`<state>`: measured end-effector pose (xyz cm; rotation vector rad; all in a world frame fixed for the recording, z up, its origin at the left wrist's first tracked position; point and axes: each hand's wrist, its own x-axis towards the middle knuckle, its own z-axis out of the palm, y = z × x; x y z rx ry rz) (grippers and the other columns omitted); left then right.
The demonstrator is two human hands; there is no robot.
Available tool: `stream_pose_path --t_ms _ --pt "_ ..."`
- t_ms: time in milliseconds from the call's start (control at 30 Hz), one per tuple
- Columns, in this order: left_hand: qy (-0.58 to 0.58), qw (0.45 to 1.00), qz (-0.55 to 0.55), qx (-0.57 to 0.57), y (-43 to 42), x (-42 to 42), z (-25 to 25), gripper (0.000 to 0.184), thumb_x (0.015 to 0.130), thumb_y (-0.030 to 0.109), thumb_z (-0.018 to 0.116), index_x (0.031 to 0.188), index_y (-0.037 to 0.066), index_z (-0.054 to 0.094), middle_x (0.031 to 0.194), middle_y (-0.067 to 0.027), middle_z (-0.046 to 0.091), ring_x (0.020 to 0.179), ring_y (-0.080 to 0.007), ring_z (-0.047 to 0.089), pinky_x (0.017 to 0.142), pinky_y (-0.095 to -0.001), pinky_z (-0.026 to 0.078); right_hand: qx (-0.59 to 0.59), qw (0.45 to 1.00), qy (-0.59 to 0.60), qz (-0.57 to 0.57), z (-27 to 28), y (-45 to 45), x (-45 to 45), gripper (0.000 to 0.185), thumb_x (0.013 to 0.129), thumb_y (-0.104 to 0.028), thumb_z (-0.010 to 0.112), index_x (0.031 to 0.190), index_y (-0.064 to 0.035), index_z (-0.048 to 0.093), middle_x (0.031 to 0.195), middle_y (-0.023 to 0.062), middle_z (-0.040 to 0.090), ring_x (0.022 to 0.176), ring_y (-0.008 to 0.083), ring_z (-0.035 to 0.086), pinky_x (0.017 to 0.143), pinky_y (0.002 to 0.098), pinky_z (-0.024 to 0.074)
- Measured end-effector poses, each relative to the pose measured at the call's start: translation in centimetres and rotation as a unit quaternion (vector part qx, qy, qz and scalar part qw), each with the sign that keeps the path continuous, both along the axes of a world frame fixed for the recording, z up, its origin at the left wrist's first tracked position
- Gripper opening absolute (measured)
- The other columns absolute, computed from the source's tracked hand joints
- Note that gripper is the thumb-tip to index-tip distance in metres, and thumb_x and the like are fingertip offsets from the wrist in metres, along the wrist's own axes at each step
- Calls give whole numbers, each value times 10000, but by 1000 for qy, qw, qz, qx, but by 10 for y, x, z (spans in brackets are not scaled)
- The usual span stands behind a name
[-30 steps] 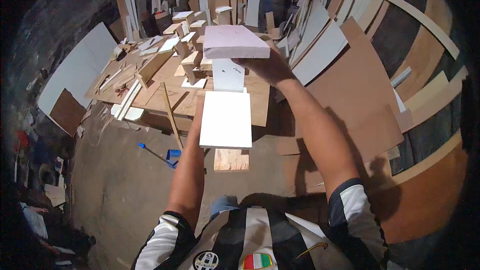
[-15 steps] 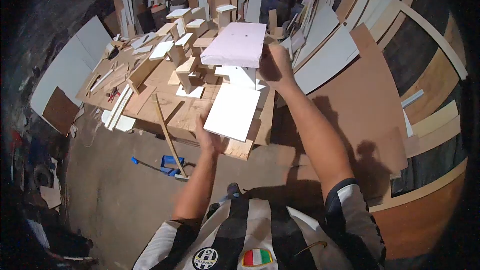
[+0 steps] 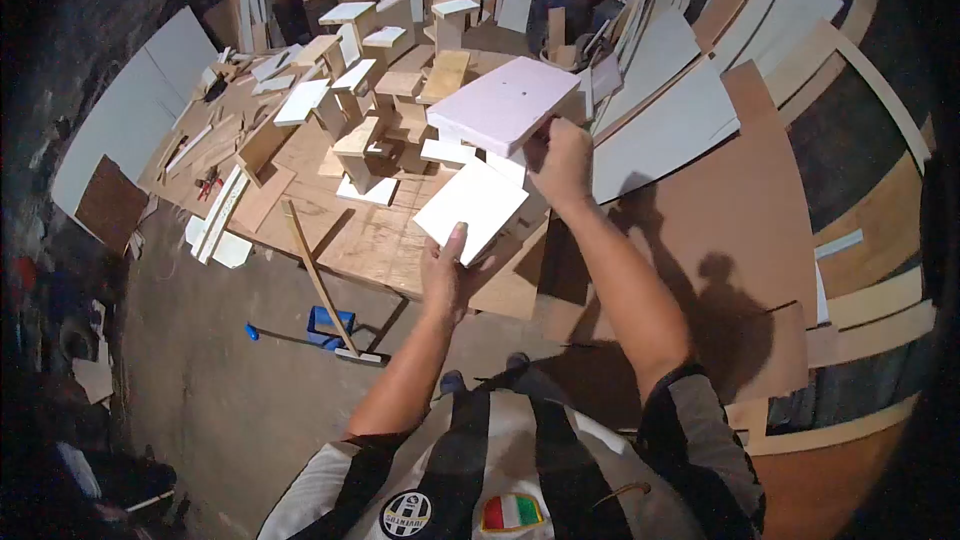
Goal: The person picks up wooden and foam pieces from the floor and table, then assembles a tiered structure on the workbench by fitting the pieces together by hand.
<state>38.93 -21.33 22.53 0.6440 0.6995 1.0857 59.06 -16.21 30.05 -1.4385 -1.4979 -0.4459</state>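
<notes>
I hold a piece built of boards over the front of the workbench. Its upper part is a thick, pale pink board with small dark marks on top. Below it, nearer me, is a tilted white board, and more white panel shows between them. My left hand grips the white board's near edge, thumb on its top face and fingers hidden beneath. My right hand is closed at the right edge of the pink board, some of its fingers out of sight. How the boards are joined is hidden.
Several white-topped wooden pieces stand on the workbench, with offcuts and red-handled pliers at left. A wooden-handled tool leans at its front above a blue object. Large sheets lean at right.
The held piece has turned and tilted, its pink end shifting right. My left hand has moved from the piece's lower left side to the white board's near edge, thumb on top.
</notes>
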Motion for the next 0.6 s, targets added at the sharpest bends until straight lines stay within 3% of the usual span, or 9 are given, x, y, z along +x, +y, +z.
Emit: stream_pose_path --t_ms 67,200,533,600 --pt "33 999 19 -2 16 12 -4 467 963 265 585 1302 -1 404 1078 -178 621 813 -279 698 578 -317 584 13 1000 4 23 -21 18 9 133 730 -52 712 689 18 606 684 191 615 653 385 621 580 438 469" --pt "37 999 4 13 50 15 -43 439 979 244 555 1309 -1 400 1124 -186 612 853 -299 696 640 -339 603 -64 995 37 73 -48 35 7 31 658 6 568 644 30 581 696 231 583 683 432 592 644 508 473" --pt "68 998 -2 1 126 -11 -110 454 989 246 547 1342 5 392 1128 -172 626 823 -278 699 650 -327 611 -119 989 39 83 -118 97 -2 70 674 -26 570 661 36 597 747 243 605 705 436 595 707 531 482" --pt "55 998 -4 1 145 -20 -126 460 992 248 546 1365 38 379 1151 -158 620 829 -279 700 651 -344 615 -175 980 72 67 -128 106 -13 92 683 -49 575 666 36 609 764 244 617 728 432 598 729 529 480"
